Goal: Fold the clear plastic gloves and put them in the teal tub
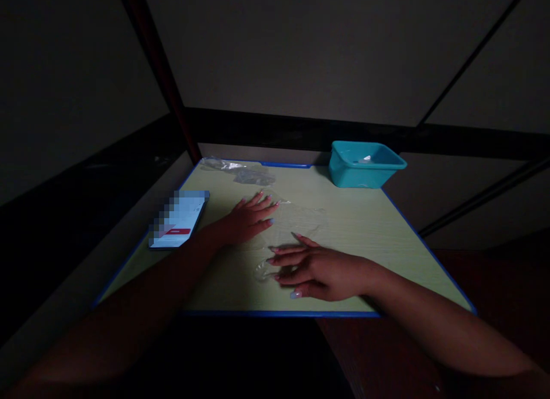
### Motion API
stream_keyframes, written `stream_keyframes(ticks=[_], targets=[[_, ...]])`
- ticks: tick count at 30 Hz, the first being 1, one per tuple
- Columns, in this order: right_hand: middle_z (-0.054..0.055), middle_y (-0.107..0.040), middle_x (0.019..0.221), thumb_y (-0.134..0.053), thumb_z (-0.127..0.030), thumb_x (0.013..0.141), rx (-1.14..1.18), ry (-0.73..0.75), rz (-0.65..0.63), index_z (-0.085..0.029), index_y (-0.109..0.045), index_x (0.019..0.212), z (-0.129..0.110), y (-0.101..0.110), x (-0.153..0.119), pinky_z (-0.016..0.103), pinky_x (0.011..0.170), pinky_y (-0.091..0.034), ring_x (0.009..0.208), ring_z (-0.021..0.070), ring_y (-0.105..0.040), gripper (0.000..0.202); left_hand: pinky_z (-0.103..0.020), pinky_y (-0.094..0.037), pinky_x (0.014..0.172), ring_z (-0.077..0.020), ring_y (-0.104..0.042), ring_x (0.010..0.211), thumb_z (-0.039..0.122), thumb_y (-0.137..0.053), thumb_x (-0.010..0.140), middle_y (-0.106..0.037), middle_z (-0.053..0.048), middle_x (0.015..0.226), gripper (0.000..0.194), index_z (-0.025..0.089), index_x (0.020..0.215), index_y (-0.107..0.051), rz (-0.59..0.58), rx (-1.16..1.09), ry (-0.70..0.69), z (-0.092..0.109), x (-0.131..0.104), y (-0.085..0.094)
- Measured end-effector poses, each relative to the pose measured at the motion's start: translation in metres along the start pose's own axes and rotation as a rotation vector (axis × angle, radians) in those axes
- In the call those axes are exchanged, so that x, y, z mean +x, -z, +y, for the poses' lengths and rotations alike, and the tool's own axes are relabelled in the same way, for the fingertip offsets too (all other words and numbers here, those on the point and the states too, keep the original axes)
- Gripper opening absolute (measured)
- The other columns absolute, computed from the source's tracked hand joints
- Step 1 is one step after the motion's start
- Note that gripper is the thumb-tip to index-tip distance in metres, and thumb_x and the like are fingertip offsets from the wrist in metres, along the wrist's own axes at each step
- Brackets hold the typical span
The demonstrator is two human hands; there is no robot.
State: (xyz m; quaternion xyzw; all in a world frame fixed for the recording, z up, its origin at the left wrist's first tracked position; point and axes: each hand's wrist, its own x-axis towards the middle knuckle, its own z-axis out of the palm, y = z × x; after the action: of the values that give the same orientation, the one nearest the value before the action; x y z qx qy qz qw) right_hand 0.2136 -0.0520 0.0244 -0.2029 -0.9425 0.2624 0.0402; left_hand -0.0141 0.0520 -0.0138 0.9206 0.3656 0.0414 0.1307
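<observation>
Forearms (433, 324), then clear, crinkled plastic (298, 218)

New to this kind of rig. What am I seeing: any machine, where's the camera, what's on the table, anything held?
There is no robot here, just a person's two bare hands. The single picture comes from a camera worn on their head, looking forward and down. The left hand and right hand are spread, palms down, seemingly resting on a thin clear plastic sheet; its outline is faint. Neither hand has a grip on anything. On the blue-edged table, crumpled clear plastic lies at the far left, a phone-like device with a lit screen at the left, and a teal basket stands at the far right.
</observation>
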Motion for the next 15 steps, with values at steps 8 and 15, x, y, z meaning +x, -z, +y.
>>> stream_keyframes(ticks=[8,15], targets=[[0.008,-0.047,0.140,-0.055,-0.027,0.090,0.172,-0.032,0.044,-0.028,-0.050,0.131,0.006,0.001,0.001,0.057,0.110,-0.004,0.137,0.0212,-0.029,0.042,-0.051,-0.015,0.111,-0.0299,-0.007,0.142,0.043,-0.032,0.094,-0.029,-0.008,0.151,0.049,0.022,0.137,-0.044,0.084,-0.048,-0.126,0.002,-0.001,0.004],[0.012,-0.067,0.106,-0.045,-0.029,0.094,0.330,0.043,0.225,-0.015,-0.064,0.108,0.015,0.003,0.007,0.038,0.099,-0.039,0.115,0.0175,-0.053,0.027,-0.043,-0.025,0.109,-0.0270,-0.035,0.129,0.056,-0.064,0.074,-0.055,-0.008,0.129,0.041,0.021,0.097,-0.067,0.220,-0.219,-0.258,-0.002,-0.001,0.005]])
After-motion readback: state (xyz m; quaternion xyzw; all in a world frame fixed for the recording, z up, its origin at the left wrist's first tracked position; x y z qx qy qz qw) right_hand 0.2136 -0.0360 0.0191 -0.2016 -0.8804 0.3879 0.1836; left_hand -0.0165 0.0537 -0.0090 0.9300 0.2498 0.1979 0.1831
